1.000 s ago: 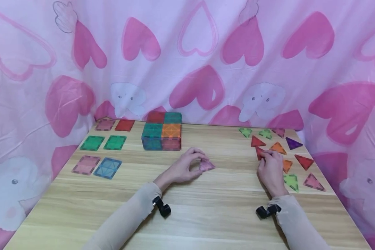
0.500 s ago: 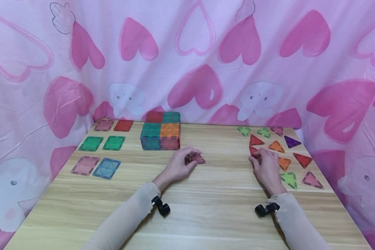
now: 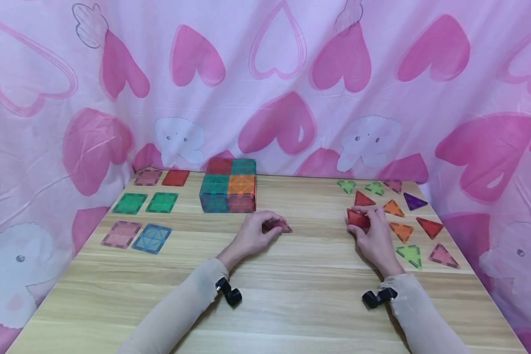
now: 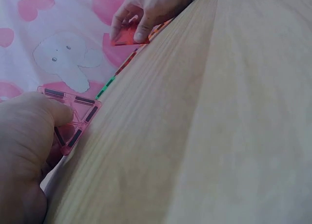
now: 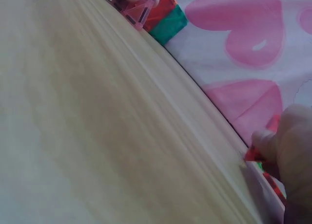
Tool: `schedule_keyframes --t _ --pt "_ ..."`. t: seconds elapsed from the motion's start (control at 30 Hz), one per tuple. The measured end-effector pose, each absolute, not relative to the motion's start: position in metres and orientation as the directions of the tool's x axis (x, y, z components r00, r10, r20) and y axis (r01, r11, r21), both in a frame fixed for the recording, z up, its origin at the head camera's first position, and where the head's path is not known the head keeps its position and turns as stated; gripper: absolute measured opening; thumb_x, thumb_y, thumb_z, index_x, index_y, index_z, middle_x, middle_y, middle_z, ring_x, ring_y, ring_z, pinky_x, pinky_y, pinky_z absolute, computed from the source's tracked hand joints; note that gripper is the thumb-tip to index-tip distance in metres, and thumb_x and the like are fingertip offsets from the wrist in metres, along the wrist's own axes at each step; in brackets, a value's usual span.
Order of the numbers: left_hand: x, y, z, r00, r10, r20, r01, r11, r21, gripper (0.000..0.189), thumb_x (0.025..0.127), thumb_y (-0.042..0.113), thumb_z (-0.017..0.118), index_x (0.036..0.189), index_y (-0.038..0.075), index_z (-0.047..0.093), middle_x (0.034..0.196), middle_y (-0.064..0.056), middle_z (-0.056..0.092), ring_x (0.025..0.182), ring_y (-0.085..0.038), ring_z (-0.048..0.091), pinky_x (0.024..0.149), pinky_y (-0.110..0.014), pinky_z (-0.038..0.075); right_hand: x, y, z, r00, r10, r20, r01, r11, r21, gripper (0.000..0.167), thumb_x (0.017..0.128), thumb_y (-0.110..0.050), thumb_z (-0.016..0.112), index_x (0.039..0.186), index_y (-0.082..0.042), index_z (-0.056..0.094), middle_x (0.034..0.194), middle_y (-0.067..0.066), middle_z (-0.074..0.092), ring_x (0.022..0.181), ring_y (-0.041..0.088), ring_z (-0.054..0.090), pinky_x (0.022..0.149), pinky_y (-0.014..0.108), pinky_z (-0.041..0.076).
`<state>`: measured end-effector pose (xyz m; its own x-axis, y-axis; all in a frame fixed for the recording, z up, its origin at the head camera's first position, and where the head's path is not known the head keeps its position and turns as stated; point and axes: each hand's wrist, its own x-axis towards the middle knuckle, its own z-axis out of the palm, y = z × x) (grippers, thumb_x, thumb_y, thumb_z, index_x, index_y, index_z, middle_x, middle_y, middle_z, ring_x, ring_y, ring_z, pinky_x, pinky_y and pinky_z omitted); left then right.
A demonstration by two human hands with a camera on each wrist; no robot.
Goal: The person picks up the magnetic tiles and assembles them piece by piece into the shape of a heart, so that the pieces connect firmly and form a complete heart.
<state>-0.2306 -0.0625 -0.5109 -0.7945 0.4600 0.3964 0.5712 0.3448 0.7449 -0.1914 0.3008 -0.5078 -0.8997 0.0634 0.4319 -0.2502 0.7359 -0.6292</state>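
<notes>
Near the table's middle, my left hand (image 3: 255,233) pinches a pink triangular magnetic tile (image 4: 88,113) between thumb and fingers. In the head view the hand covers most of that tile. On the right side, my right hand (image 3: 376,238) holds a red triangular magnetic tile (image 3: 356,219) by thumb and fingers, and the tile is tilted up. Just behind that hand lies another red triangle (image 3: 365,198). To its right are an orange triangle (image 3: 401,231) and a green triangle (image 3: 409,255). A box of coloured square tiles (image 3: 228,192) stands beyond my left hand.
Pairs of square tiles lie at the left, among them a blue one (image 3: 152,238), a green one (image 3: 130,203) and a red one (image 3: 175,177). More triangles, including a purple one (image 3: 415,201), lie at the right. A pink curtain (image 3: 274,59) hangs behind the wooden table (image 3: 292,305).
My right hand has drawn the red triangle left from the other triangles and tilted it up. My left hand has shifted slightly left with the pink triangle, which has turned in its fingers.
</notes>
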Motion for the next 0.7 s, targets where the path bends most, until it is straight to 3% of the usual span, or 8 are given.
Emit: schedule_keyframes --t 0.1,0.17,0.27,0.37,0.53,0.7 --pt "-0.231 -0.064 -0.511 -0.793 0.463 0.397 0.574 0.346 0.743 0.016 0.1 0.008 0.084 0.115 0.014 0.083 0.109 0.004 0.083 0.094 -0.006 0.073 0.082 -0.028 0.062 -0.19 0.292 -0.509 -0.902 0.033 0.43 -0.314 0.634 -0.707 0.05 0.095 0.008 0.082 0.141 -0.004 0.066 0.131 0.019 0.061 0.115 0.028 0.063 0.093 0.022 0.053" --pt "-0.231 -0.065 -0.511 -0.792 0.46 0.401 0.578 0.354 0.735 0.014 0.101 0.008 0.084 0.114 0.014 0.084 0.108 0.004 0.083 0.093 -0.006 0.074 0.081 -0.028 0.062 -0.189 0.279 -0.509 -0.913 0.005 0.409 -0.346 0.524 -0.779 0.05 0.095 0.01 0.082 0.141 -0.003 0.066 0.127 0.019 0.065 0.108 0.019 0.065 0.088 0.013 0.053" --pt "-0.231 -0.067 -0.511 -0.793 0.455 0.406 0.583 0.37 0.723 0.014 0.1 0.009 0.085 0.113 0.014 0.085 0.107 0.003 0.083 0.091 -0.006 0.074 0.08 -0.028 0.062 -0.187 0.255 -0.511 -0.929 -0.068 0.365 -0.363 0.369 -0.855 0.043 0.096 0.007 0.082 0.136 -0.002 0.068 0.122 0.018 0.071 0.106 0.013 0.069 0.09 0.014 0.057" --pt "-0.231 -0.069 -0.511 -0.792 0.46 0.401 0.583 0.376 0.72 0.014 0.1 0.01 0.085 0.114 0.014 0.085 0.108 0.003 0.083 0.091 -0.005 0.074 0.08 -0.027 0.062 -0.186 0.229 -0.511 -0.921 -0.152 0.358 -0.388 0.306 -0.869 0.03 0.098 0.002 0.083 0.125 -0.004 0.073 0.118 0.016 0.077 0.106 0.016 0.073 0.093 0.018 0.058" --pt "-0.233 -0.068 -0.51 -0.783 0.473 0.403 0.587 0.35 0.73 0.014 0.101 0.009 0.084 0.115 0.014 0.085 0.107 0.003 0.083 0.091 -0.006 0.074 0.08 -0.027 0.062 -0.189 0.198 -0.51 -0.898 -0.233 0.372 -0.429 0.285 -0.857 0.02 0.102 -0.006 0.081 0.121 -0.01 0.077 0.114 0.009 0.081 0.105 0.021 0.077 0.093 0.022 0.059" --pt "-0.233 -0.064 -0.51 -0.784 0.476 0.399 0.586 0.353 0.729 0.015 0.101 0.01 0.084 0.114 0.013 0.085 0.107 0.002 0.083 0.089 -0.005 0.074 0.08 -0.026 0.062 -0.19 0.188 -0.509 -0.905 -0.24 0.351 -0.414 0.308 -0.857 0.022 0.102 -0.007 0.082 0.123 -0.011 0.077 0.115 0.005 0.08 0.106 0.02 0.077 0.093 0.023 0.06"
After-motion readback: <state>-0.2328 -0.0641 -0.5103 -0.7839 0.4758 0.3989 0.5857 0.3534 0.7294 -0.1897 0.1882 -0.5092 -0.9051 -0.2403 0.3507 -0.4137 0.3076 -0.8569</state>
